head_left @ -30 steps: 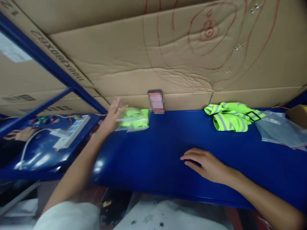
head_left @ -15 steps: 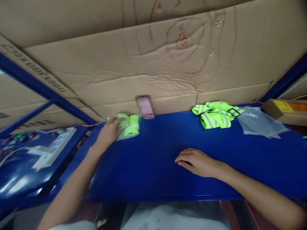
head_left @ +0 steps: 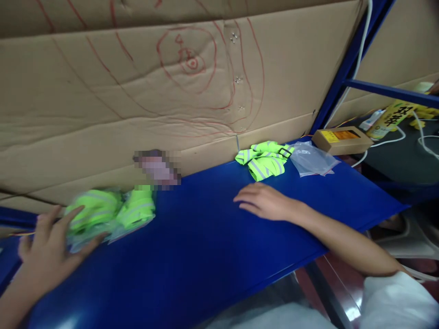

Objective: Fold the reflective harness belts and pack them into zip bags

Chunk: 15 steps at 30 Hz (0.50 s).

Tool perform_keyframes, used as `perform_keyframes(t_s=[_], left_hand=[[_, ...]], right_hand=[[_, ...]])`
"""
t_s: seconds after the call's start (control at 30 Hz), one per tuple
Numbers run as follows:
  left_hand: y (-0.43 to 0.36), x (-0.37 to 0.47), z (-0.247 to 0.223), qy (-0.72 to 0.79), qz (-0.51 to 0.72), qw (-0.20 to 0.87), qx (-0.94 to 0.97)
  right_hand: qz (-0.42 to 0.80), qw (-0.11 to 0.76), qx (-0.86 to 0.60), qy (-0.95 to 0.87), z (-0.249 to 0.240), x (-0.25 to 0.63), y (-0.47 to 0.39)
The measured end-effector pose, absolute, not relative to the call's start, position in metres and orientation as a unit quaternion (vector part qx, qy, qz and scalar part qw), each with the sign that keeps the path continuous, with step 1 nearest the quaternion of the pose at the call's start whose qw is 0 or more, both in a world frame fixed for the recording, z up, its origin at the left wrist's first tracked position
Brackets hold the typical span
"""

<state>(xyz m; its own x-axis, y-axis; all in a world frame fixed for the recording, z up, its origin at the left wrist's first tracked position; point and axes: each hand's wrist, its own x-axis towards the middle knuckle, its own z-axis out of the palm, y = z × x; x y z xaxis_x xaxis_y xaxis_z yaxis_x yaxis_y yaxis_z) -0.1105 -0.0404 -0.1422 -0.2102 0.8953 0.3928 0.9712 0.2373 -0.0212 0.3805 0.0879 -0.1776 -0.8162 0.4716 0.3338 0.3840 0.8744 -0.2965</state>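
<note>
My left hand (head_left: pixel 56 249) is spread open beside a folded neon-yellow reflective strap (head_left: pixel 98 205) in a clear plastic bag at the left. Its fingertips overlap the bag's near edge; whether they touch it I cannot tell. A second bagged, rolled reflective strap (head_left: pixel 137 208) lies just to the right. Palm down over the blue table (head_left: pixel 192 242), my right hand (head_left: pixel 264 201) is empty, with its fingers loosely extended and the thumb apart. Beyond it lies a loose neon reflective strap (head_left: pixel 265 160) with a black buckle, next to clear plastic bags (head_left: pixel 312 157).
A cardboard wall (head_left: pixel 206 100) with red pen lines closes off the back. Against it leans a pixelated phone-like object (head_left: pixel 157 169). A small brown box (head_left: pixel 341 139) stands at the right end, near a blue metal frame (head_left: pixel 343 77) and a yellow can (head_left: pixel 391 119).
My view has swung to the right. The left hand, earlier over the bagged straps, is now at their left side with its fingers spread. My right hand keeps a similar pose.
</note>
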Motion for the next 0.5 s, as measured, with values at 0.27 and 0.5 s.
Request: perform_keyframes(t_s=[0.27,0.5], left_hand=[[-0.038,-0.003,-0.171,-0.513,-0.233,0.134,-0.815],[-0.059,0.108,-0.213,-0.272,-0.230,0.069,-0.932]], right_hand=[[-0.032,0.189,-0.681,-0.707,-0.147,0.545,0.188],[-0.022,0.134,-0.667,-0.733,-0.172,0.550,0.176]])
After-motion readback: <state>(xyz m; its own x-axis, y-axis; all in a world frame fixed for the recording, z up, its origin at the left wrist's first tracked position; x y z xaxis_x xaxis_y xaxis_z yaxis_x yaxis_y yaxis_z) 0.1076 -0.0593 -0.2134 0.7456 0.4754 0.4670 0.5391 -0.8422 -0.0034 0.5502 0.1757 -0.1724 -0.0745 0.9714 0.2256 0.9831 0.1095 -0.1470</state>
